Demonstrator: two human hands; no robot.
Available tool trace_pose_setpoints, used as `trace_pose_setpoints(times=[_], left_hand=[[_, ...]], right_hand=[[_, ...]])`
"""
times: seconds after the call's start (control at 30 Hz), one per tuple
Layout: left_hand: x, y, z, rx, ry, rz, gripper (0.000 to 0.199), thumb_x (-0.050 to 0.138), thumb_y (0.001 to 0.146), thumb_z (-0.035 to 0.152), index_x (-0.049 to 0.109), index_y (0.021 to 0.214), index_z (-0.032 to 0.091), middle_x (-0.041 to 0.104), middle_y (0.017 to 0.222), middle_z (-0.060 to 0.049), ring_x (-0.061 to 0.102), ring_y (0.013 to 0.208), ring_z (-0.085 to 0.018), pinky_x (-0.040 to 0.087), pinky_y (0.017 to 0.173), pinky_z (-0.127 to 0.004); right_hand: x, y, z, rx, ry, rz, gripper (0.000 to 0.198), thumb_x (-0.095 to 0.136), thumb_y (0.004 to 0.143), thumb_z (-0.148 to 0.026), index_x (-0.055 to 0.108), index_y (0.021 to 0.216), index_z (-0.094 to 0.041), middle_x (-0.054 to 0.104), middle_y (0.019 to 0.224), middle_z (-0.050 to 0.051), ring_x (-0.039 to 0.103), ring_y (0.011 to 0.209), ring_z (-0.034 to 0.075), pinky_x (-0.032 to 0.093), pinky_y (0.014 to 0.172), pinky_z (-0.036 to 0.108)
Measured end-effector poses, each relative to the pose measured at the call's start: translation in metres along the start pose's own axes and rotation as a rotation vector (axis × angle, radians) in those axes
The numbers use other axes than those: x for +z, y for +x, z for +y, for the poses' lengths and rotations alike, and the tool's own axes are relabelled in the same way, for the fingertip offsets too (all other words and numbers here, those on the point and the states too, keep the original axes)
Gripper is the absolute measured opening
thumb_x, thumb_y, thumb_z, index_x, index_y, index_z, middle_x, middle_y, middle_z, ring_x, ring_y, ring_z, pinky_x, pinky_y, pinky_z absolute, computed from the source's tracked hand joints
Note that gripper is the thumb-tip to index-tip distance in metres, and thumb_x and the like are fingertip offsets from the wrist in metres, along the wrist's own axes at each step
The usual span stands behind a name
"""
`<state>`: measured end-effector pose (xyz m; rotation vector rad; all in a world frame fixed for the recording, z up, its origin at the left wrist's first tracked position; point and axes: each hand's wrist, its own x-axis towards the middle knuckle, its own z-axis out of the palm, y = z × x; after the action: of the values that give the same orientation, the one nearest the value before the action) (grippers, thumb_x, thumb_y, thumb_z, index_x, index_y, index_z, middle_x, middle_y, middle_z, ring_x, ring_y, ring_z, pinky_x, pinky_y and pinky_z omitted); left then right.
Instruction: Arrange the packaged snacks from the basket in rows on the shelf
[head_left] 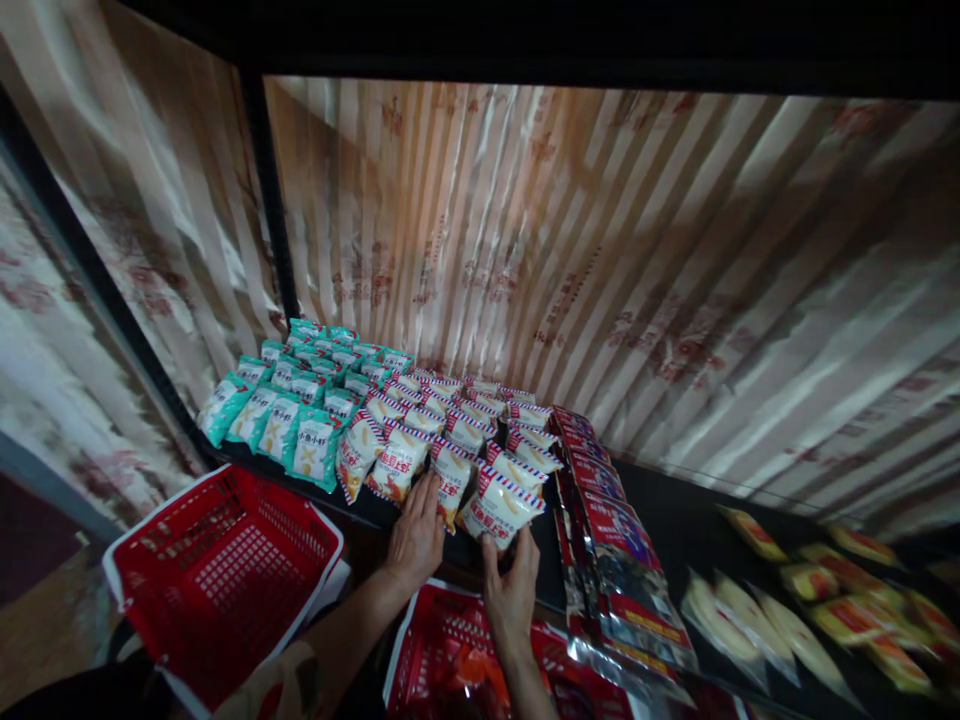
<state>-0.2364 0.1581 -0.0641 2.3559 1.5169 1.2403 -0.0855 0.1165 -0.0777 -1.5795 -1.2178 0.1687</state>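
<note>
White snack bags (405, 455) with red-and-blue striped edges stand in rows on the black shelf. My left hand (418, 535) reaches up to the front row, its fingers stretched out against the lower part of one bag (452, 475). At the right end of that row, my right hand (513, 585) grips the bottom of another white snack bag (501, 505) between thumb and fingers. Teal snack bags (311, 445) stand in rows to the left of the white ones. Dark red packets (611, 530) lie overlapping in a column just to the right.
A red basket (225, 570) with a white rim stands below the shelf at left. Another red basket (431, 610), holding orange-red packets (480, 670), sits under my hands. Pale clear-wrapped items (739, 620) and yellow packets (847, 610) lie farther right. A black post (270, 200) rises at the back left.
</note>
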Motion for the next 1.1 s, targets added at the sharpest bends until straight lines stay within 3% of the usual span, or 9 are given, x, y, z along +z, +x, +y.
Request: trace_pose_setpoints(times=[0.23, 0.4, 0.53, 0.63, 0.7, 0.9, 1.0, 1.1], left_hand=[[-0.011, -0.012, 0.006, 0.054, 0.199, 0.077, 0.059, 0.038, 0.082, 0.007, 0.030, 0.141, 0.011, 0.037, 0.145, -0.014, 0.028, 0.136, -0.024, 0.041, 0.103, -0.038], [-0.032, -0.018, -0.007, 0.012, 0.246, 0.177, 0.057, 0.040, 0.082, 0.006, 0.038, 0.138, 0.019, 0.034, 0.146, -0.014, 0.028, 0.136, -0.028, 0.041, 0.099, -0.046], [-0.036, -0.019, -0.019, -0.048, 0.232, 0.215, 0.064, 0.041, 0.081, 0.005, 0.030, 0.142, 0.020, 0.022, 0.151, -0.015, 0.019, 0.139, -0.032, 0.037, 0.101, -0.051], [-0.031, -0.021, -0.025, -0.060, 0.190, 0.210, 0.068, 0.040, 0.081, 0.005, 0.023, 0.145, 0.019, 0.015, 0.153, -0.013, 0.015, 0.140, -0.032, 0.036, 0.104, -0.051], [-0.028, -0.021, -0.029, -0.073, 0.167, 0.208, 0.070, 0.040, 0.079, 0.003, 0.022, 0.145, 0.019, 0.013, 0.154, -0.012, 0.014, 0.140, -0.032, 0.035, 0.105, -0.052], [-0.027, -0.020, -0.038, -0.077, 0.146, 0.173, 0.073, 0.038, 0.078, 0.001, 0.020, 0.146, 0.020, 0.011, 0.154, -0.012, 0.015, 0.140, -0.031, 0.038, 0.103, -0.052], [-0.027, -0.019, -0.041, -0.078, 0.146, 0.139, 0.071, 0.037, 0.079, 0.002, 0.020, 0.146, 0.019, 0.013, 0.154, -0.011, 0.017, 0.140, -0.030, 0.038, 0.104, -0.050], [-0.025, -0.018, -0.043, -0.086, 0.147, 0.123, 0.071, 0.036, 0.079, 0.001, 0.021, 0.145, 0.020, 0.015, 0.154, -0.010, 0.018, 0.139, -0.029, 0.038, 0.104, -0.049]], right_hand=[[-0.014, -0.007, -0.004, -0.009, 0.011, 0.023, 0.077, 0.054, 0.080, -0.055, 0.029, 0.141, -0.015, 0.040, 0.132, 0.020, 0.046, 0.115, 0.032, 0.044, 0.090, 0.049], [-0.039, -0.002, -0.033, -0.267, -0.146, 0.107, 0.061, 0.040, 0.089, -0.047, 0.031, 0.140, -0.016, 0.040, 0.138, 0.019, 0.036, 0.127, 0.035, 0.031, 0.099, 0.059], [-0.040, 0.032, -0.077, -0.470, -0.201, 0.092, 0.046, 0.039, 0.090, -0.039, 0.044, 0.132, -0.021, 0.045, 0.136, 0.015, 0.039, 0.126, 0.032, 0.031, 0.100, 0.058], [-0.013, 0.071, -0.109, -0.577, -0.220, -0.066, 0.037, 0.039, 0.091, -0.037, 0.055, 0.122, -0.024, 0.051, 0.132, 0.009, 0.040, 0.127, 0.028, 0.032, 0.102, 0.054], [0.016, 0.101, -0.123, -0.607, -0.291, -0.192, 0.038, 0.036, 0.092, -0.036, 0.056, 0.122, -0.023, 0.050, 0.136, 0.007, 0.033, 0.133, 0.026, 0.031, 0.104, 0.052], [0.111, 0.176, -0.141, -0.574, -0.645, -0.608, 0.048, 0.037, 0.093, -0.037, 0.044, 0.135, -0.016, 0.040, 0.144, 0.011, 0.027, 0.136, 0.028, 0.024, 0.107, 0.049], [0.138, 0.197, -0.139, -0.495, -0.755, -0.695, 0.049, 0.037, 0.092, -0.043, 0.044, 0.135, -0.020, 0.042, 0.143, 0.010, 0.029, 0.135, 0.030, 0.019, 0.107, 0.053], [0.145, 0.207, -0.133, -0.496, -0.795, -0.720, 0.044, 0.038, 0.092, -0.043, 0.050, 0.130, -0.022, 0.051, 0.136, 0.009, 0.036, 0.131, 0.030, 0.016, 0.106, 0.055]])
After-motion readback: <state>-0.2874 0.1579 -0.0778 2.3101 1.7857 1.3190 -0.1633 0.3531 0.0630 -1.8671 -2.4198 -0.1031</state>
